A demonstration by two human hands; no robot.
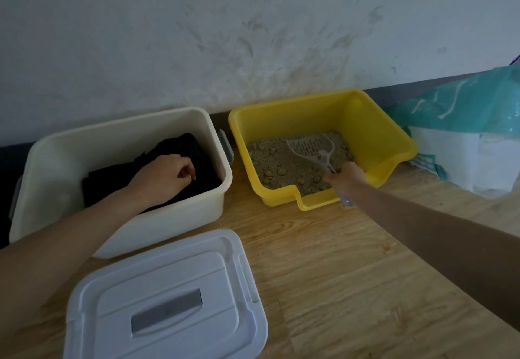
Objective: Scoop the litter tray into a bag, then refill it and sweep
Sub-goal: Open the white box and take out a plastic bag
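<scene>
The right hand (347,175) wraps the handle of the slotted scoop (312,147), its head resting on litter (281,166) inside the yellow tray (374,125), while the left hand (166,174) pinches dark folded material (183,145) with curled fingers in the white bin (118,136); scooping before a bag is opened risks spilling grit.

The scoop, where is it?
The clear slotted plastic scoop sits in the yellow plastic litter tray, right of the white plastic tub, its handle in the right hand.

Both forearms (92,218) are bare, and the left hand (164,174) wears what may be a thin ring (191,175)
</scene>
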